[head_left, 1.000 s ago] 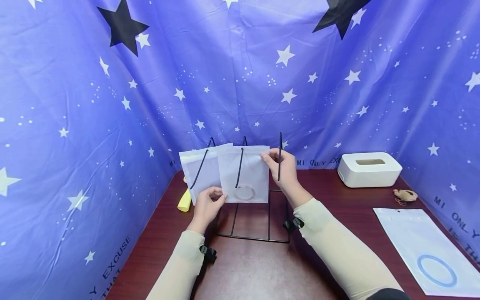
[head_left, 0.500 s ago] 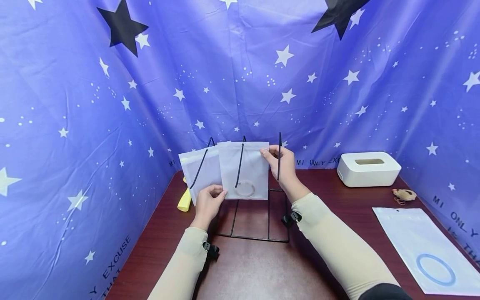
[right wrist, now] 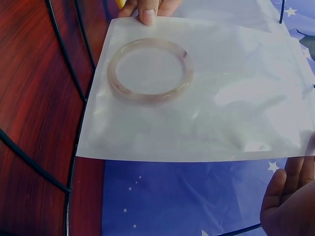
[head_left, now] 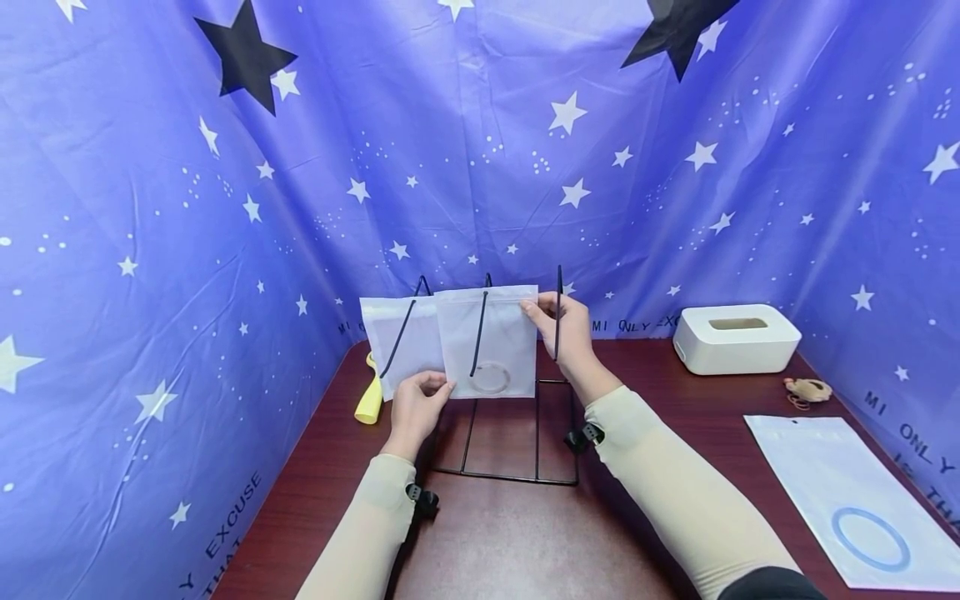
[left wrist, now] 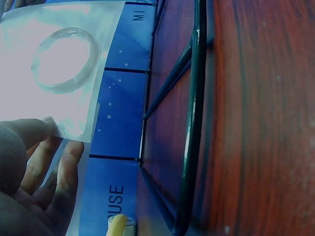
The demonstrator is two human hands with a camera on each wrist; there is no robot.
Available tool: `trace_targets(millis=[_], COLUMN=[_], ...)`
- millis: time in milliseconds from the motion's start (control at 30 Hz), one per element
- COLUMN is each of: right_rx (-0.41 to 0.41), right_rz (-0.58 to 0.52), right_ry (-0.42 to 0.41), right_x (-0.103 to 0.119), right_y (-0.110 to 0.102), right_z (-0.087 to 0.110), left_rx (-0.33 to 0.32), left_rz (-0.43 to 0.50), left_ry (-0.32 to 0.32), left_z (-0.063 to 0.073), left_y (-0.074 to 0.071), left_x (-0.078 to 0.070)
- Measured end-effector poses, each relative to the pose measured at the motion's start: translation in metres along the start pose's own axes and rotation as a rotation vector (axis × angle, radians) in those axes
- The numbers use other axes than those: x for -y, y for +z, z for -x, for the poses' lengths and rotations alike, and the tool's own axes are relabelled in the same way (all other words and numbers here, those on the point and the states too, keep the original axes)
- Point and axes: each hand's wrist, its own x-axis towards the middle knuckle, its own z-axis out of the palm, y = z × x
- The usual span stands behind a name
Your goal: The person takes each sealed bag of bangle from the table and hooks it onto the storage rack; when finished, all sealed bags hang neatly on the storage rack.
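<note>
A frosted white zip pouch (head_left: 487, 333) with a pale bangle (right wrist: 150, 95) inside hangs at the middle hook (head_left: 478, 342) of a black wire rack (head_left: 517, 478). The hook's front part runs down over the pouch's face from near its top edge. My left hand (head_left: 415, 412) pinches the pouch's lower left corner, thumb in front. At the upper right corner my right hand (head_left: 566, 329) pinches it, beside the right hook (head_left: 558, 317). A second white pouch (head_left: 401, 337) hangs at the left hook (head_left: 397, 340), partly behind the first; its contents cannot be seen.
A yellow object (head_left: 369, 402) stands behind the left pouch. On the right of the dark red table (head_left: 315, 500) are a white tissue box (head_left: 738, 354), a small tan figure (head_left: 808, 390) and a large white pouch (head_left: 810, 467) with a blue ring. Starry blue cloth (head_left: 637, 233) surrounds the table.
Both hands keep their pinch on the front pouch, which has risen slightly and shifted a little left. The left pouch, tilted before, now hangs more level.
</note>
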Motion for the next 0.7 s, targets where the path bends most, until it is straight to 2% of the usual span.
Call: trace_targets(millis=[333, 700], right_rx=[-0.001, 0.011], right_rz=[0.009, 0.027], right_ry=[-0.038, -0.019], right_x=[-0.0034, -0.0011], right_y=[-0.0022, -0.0055], right_z=[0.0001, 0.0004], left_rx=[-0.006, 0.007], left_rz=[-0.011, -0.017], left_ry=[-0.011, -0.025], left_z=[0.0004, 0.0002], left_y=[0.0018, 0.0013], left_x=[0.001, -0.0009])
